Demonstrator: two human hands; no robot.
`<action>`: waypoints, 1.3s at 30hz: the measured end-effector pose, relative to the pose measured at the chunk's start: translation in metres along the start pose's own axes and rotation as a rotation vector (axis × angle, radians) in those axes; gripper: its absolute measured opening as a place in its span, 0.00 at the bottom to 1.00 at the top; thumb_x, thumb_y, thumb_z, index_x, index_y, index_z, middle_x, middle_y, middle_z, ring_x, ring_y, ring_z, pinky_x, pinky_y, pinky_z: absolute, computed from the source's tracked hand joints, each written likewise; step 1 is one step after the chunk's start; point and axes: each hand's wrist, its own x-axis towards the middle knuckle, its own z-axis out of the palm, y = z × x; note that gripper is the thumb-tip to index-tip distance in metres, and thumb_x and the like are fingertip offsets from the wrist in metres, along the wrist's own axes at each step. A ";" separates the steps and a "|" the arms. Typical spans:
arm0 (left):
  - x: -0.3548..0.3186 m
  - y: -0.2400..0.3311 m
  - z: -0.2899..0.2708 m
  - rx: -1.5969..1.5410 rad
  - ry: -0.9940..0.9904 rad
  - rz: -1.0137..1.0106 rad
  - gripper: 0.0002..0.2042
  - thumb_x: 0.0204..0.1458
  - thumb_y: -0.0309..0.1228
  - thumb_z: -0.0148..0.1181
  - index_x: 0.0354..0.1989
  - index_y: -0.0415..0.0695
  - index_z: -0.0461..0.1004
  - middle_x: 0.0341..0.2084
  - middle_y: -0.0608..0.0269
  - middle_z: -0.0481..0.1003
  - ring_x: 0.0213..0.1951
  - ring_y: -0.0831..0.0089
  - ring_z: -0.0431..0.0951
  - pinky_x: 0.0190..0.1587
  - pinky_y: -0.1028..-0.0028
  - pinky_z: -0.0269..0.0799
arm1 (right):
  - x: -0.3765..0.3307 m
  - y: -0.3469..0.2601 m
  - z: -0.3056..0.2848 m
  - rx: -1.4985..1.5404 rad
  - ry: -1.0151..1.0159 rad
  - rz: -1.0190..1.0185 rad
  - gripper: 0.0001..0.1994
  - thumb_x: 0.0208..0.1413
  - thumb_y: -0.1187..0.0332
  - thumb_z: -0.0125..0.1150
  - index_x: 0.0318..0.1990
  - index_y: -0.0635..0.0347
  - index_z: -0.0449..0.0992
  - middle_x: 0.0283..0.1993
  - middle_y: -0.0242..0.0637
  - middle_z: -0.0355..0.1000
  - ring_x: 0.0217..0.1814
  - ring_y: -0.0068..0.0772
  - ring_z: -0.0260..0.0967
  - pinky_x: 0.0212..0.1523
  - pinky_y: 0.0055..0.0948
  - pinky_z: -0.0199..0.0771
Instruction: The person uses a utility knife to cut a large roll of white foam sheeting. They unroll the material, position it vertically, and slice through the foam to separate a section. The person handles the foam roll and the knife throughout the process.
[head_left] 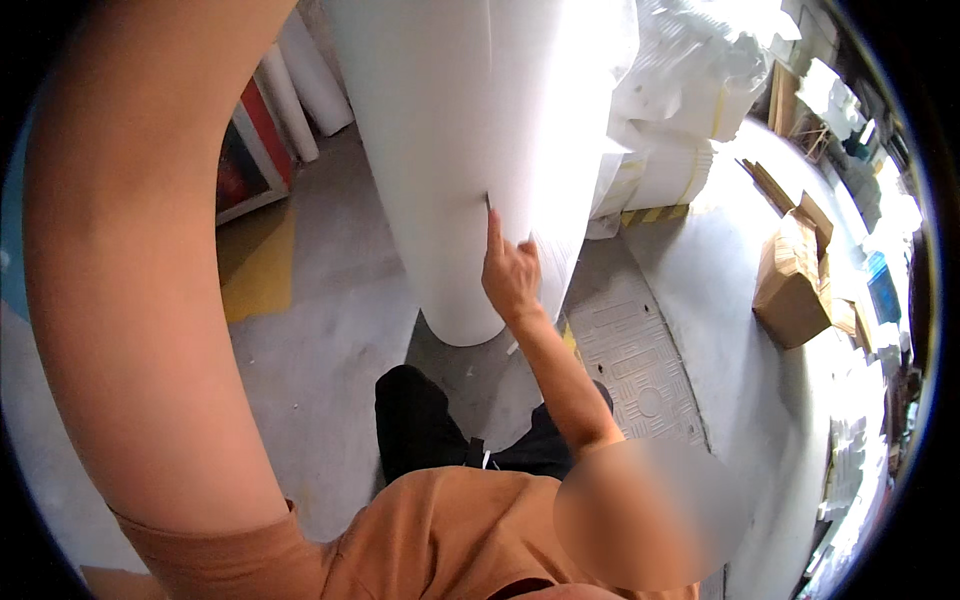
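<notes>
A tall, thick white roll of sheet material [440,130] stands upright on the floor in front of me. My right hand [513,272] is closed at its near face, index finger stretched upward along a thin-bladed knife [488,200]. Only the narrow dark blade shows beyond the fingertip, touching or very close to the roll; the handle is hidden in the hand. Higher up, a fine vertical line runs down the roll's surface. My left arm is raised along the left side and leaves the view at the top, so the left hand is out of sight.
Wrapped white bundles [675,165] stand behind the roll to the right. An opened cardboard box [795,270] lies farther right. At the left are a framed panel [245,165] and slim white rolls [315,85]. A patterned metal cover [640,350] is set in the grey floor.
</notes>
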 end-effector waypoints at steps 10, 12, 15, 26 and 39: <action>0.023 -0.008 -0.001 0.012 -0.102 0.023 0.22 0.32 0.36 0.64 0.42 0.50 0.81 0.45 0.52 0.77 0.53 0.55 0.71 0.65 0.44 0.38 | 0.040 0.007 -0.077 0.198 0.174 -0.080 0.29 0.53 0.78 0.51 0.65 0.63 0.58 0.20 0.35 0.70 0.15 0.30 0.64 0.32 0.34 0.64; 0.031 -0.009 -0.002 0.025 -0.140 0.031 0.22 0.32 0.36 0.64 0.42 0.50 0.81 0.45 0.52 0.77 0.54 0.55 0.70 0.65 0.44 0.37 | 0.114 0.011 -0.101 0.208 0.286 -0.050 0.28 0.55 0.77 0.51 0.65 0.63 0.57 0.21 0.36 0.71 0.16 0.32 0.65 0.34 0.36 0.64; 0.048 0.004 0.020 -0.028 -0.196 0.068 0.22 0.32 0.35 0.64 0.43 0.49 0.81 0.45 0.52 0.77 0.55 0.55 0.70 0.66 0.43 0.35 | 0.201 0.010 -0.126 0.238 0.384 -0.046 0.25 0.57 0.75 0.50 0.63 0.62 0.58 0.21 0.39 0.72 0.17 0.38 0.66 0.39 0.38 0.64; 0.001 0.002 0.009 0.071 0.262 -0.101 0.15 0.40 0.36 0.61 0.39 0.48 0.82 0.44 0.58 0.78 0.56 0.63 0.69 0.63 0.58 0.49 | 0.295 -0.018 -0.158 0.328 0.582 -0.077 0.22 0.60 0.74 0.47 0.62 0.61 0.60 0.24 0.47 0.75 0.24 0.42 0.74 0.46 0.40 0.67; 0.002 0.008 0.029 0.030 0.446 -0.107 0.15 0.47 0.35 0.56 0.40 0.43 0.81 0.44 0.56 0.77 0.57 0.62 0.67 0.65 0.55 0.46 | 0.319 -0.013 -0.153 0.061 0.409 -0.079 0.28 0.50 0.75 0.47 0.62 0.62 0.60 0.28 0.44 0.76 0.26 0.44 0.74 0.39 0.42 0.68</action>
